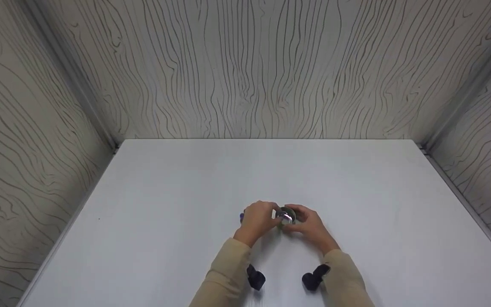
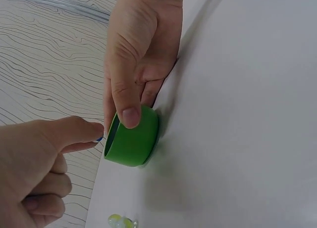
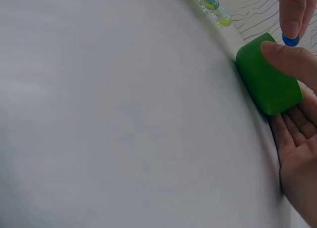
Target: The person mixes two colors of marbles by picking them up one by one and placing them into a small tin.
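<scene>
Pale walls (image 1: 249, 68) with dark wood-grain lines rise at the far, left and right sides of a broad white table (image 1: 164, 213). Two forearms in beige sleeves (image 1: 348, 277) reach in from the near side, angled inward so the hands meet near the table's middle. Coming from the right, the right hand (image 1: 309, 224) curls around a small green cup (image 2: 131, 144), thumb on its near side; the cup sits mouth up between both hands, apparently resting on the tabletop. Just left of the left hand (image 1: 260, 217) lie some clear, yellow and blue beads (image 3: 211, 2); how many, I can't tell. That hand arches in from the left, thumb and finger pinching one blue bead (image 3: 290, 40) by the cup's rim. To do this well, I'd say, the right hand should grip just snugly enough to prevent tipping, thumb low; a light pinch suits something so smooth, which could squirt sideways.
</scene>
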Available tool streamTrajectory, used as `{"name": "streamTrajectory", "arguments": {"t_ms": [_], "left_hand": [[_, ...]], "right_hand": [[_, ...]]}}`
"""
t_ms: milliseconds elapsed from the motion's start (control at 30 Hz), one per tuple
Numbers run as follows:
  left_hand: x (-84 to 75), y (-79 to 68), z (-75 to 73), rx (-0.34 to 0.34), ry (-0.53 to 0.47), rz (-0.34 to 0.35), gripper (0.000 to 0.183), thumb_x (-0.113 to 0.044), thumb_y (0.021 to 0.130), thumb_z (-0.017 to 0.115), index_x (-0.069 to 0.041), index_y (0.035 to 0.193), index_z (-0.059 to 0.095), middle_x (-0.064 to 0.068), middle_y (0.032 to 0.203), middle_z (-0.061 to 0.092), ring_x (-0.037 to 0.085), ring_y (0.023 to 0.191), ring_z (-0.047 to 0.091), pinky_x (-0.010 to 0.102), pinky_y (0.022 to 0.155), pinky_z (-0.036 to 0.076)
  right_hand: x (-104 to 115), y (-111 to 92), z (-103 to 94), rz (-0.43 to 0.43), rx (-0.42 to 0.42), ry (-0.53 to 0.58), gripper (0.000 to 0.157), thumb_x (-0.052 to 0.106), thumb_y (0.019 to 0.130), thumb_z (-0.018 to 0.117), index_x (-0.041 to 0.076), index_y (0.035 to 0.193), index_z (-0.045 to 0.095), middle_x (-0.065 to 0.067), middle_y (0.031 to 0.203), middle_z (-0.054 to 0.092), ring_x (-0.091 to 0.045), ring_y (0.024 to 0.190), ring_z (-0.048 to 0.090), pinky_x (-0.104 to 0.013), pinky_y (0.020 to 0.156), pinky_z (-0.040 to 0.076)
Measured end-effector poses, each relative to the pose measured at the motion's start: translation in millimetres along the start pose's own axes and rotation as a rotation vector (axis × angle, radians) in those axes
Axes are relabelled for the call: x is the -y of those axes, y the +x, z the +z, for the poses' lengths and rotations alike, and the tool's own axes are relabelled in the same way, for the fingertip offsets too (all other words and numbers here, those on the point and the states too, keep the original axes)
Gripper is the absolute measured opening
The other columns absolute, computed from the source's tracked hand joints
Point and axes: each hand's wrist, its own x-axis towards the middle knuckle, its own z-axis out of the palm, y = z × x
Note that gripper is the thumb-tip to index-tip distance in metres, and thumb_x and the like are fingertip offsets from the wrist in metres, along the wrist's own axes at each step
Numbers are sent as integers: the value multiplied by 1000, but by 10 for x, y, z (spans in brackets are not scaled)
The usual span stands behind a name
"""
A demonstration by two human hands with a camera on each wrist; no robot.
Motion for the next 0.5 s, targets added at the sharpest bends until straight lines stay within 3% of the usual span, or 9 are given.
{"name": "streamTrajectory", "arguments": {"t_ms": [233,500], "left_hand": [[27,-15,18,-24,-19,30,17,-26,81,76,-17,95,76,-1,82,75,6,61,41,22,57,39],[36,-11,18,-21,-13,22,17,-26,80,76,-17,95,76,0,88,76,8,68,55,27,65,49]], "right_hand": [[3,12,-9,-30,20,8,62,7,78,77,-1,134,52,-24,138,54,-39,133,49,-47,111,38],[9,13,-6,-23,19,8,62,7,77,78,-1,134,52,-23,138,54,-38,133,48,-46,110,39]]}}
